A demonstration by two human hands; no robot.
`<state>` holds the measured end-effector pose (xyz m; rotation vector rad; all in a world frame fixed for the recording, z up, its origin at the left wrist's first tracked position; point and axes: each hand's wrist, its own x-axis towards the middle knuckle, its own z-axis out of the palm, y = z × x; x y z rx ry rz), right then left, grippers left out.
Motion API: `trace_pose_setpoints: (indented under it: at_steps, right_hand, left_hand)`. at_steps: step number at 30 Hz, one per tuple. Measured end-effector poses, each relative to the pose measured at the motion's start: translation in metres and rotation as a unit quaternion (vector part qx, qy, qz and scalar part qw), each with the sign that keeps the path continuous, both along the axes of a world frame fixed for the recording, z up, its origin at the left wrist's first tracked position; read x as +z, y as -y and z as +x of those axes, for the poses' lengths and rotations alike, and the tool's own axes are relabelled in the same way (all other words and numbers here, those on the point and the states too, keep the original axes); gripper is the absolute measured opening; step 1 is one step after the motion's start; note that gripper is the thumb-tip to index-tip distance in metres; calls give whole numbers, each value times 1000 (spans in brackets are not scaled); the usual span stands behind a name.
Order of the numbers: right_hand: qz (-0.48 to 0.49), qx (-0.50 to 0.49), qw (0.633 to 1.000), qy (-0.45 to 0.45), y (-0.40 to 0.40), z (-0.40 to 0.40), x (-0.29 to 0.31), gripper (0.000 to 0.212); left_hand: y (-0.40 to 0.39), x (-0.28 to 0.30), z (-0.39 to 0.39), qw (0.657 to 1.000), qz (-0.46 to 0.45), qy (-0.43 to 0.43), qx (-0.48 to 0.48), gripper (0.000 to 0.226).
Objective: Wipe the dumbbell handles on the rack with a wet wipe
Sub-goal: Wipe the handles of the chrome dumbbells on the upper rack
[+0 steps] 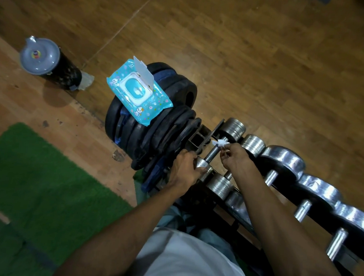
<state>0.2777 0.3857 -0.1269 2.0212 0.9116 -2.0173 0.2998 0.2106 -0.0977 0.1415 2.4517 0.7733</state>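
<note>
Dumbbell (216, 150): first in the row, at the end of the rack (244, 218) nearest the stacked weight plates (155, 135); lying across the rack, dark handle (212, 154) bare between two chrome heads.
Wet wipe (220, 143): small white wad, pressed on the far part of that handle, just below the far head.
Right hand (234, 158): fingers curled narrow, pinching the wipe at the fingertips; reaching over the second dumbbell (238, 162) in the row.
Left hand (184, 171): fingers curled round the near chrome head of the first dumbbell, gripping it.
Rest of the row: bigger chrome dumbbells, side by side along the rack, running away from the first dumbbell to the right.
Weight plates: black, stacked on edge, directly left of the first dumbbell.
Wipe pack (136, 92): blue, lying on top of the plates, flip lid standing open.
Bottle (48, 64): dark, grey lid, on the wooden floor (250, 55), well left of the plates.
Green mat (40, 182): on the floor, left of and nearer than the plates.
</note>
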Motion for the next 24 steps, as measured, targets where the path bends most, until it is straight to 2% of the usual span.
trace_pose_setpoints:
  at_steps: [5, 8, 10, 12, 14, 17, 19, 20, 22, 24]
  right_hand:
    - [27, -86, 996, 7, 13, 3, -2, 25]
    - [72, -94, 993, 10, 21, 2, 4, 11]
    - [188, -16, 982, 28, 27, 6, 10, 6]
    - [321, 95, 942, 4, 33, 15, 15, 8]
    - [442, 256, 858, -46, 34, 27, 10, 14]
    - [569, 494, 648, -113, 26, 42, 0, 31]
    - [596, 631, 494, -58, 21, 45, -5, 54]
    - [601, 672, 434, -11, 19, 44, -4, 62]
    - [580, 736, 345, 53, 15, 37, 3, 62]
    - [556, 777, 286, 76, 15, 27, 13, 53]
  left_hand:
    - [0, 1, 0, 1000, 0, 3, -7, 46]
    - [1, 2, 1, 1000, -2, 1, -8, 47]
    - [0, 2, 2, 1000, -2, 4, -8, 50]
    - [0, 3, 2, 1000, -2, 5, -7, 51]
    - [0, 3, 2, 1000, -5, 6, -7, 49]
    - [1, 3, 2, 1000, -4, 8, -11, 48]
    - [0, 4, 2, 1000, -9, 7, -15, 48]
    - [-1, 5, 3, 1000, -13, 5, -17, 48]
    - [-3, 6, 5, 1000, -15, 1, -23, 49]
    - [-6, 7, 7, 999, -18, -7, -31, 48]
